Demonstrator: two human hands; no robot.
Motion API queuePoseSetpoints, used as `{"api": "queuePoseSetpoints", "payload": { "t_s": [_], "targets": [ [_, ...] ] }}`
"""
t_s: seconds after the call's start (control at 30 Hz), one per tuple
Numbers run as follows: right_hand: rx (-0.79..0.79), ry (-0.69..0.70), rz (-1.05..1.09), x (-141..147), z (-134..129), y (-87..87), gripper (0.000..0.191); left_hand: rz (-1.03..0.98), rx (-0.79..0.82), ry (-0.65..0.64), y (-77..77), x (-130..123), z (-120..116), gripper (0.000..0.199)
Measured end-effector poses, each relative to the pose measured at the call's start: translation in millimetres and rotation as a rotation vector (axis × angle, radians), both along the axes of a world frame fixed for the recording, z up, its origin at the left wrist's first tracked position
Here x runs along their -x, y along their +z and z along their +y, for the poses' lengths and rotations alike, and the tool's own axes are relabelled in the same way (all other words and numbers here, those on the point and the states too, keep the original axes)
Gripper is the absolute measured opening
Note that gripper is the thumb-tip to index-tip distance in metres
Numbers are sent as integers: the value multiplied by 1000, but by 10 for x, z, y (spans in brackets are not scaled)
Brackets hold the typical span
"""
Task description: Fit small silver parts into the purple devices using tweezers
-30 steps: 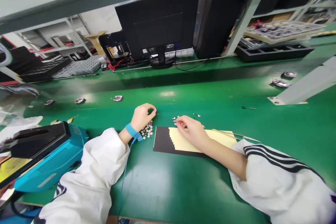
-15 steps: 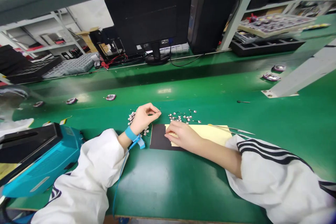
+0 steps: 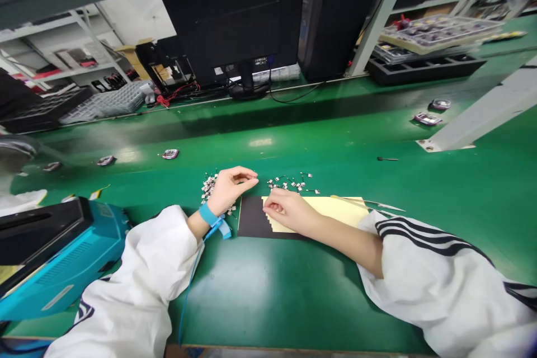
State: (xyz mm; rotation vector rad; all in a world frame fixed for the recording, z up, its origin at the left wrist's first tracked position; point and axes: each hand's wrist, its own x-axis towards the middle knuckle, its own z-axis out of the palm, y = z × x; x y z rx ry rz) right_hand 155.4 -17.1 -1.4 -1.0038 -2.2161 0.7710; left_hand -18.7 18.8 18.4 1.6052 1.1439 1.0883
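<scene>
My left hand hangs with thumb and fingertips drawn together just right of a heap of tiny metal-and-white pieces, and I cannot tell whether it pinches one. A blue wrist strap circles that wrist. My right hand rests on the stepped edge of a cream sheet, which lies on a black card. More tiny pieces are scattered just beyond those fingertips. Metal tweezers lie right of the sheet.
Everything lies on a green bench mat. A teal machine stands at lower left. Small metal parts dot the mat further out. Beyond stand a black monitor, a cable tangle, and stacked trays at back right.
My right hand has slid left onto the sheet's stepped edge. My left hand now sits right of the heap of pieces instead of above it. The whole scene has shifted slightly as my head moved.
</scene>
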Motion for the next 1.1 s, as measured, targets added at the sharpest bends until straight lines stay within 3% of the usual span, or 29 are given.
{"api": "queuePoseSetpoints", "payload": {
  "t_s": [0.23, 0.9, 1.0, 1.1],
  "targets": [
    [61, -14, 50, -6, 33, -20, 8, 9, 84, 49, -20, -1, -6, 24],
    [90, -14, 49, -30, 50, -41, 8, 72, 55, 30, -48, -11, -36, 20],
    [22, -9, -23, -34, 3, -18, 8, 84, 46, 29, -27, -35, -62, 18],
    [-143, -29, -197, -12, -83, 19, 8, 83, 31, -3, -37, -56, -89, 16]
  ]
}}
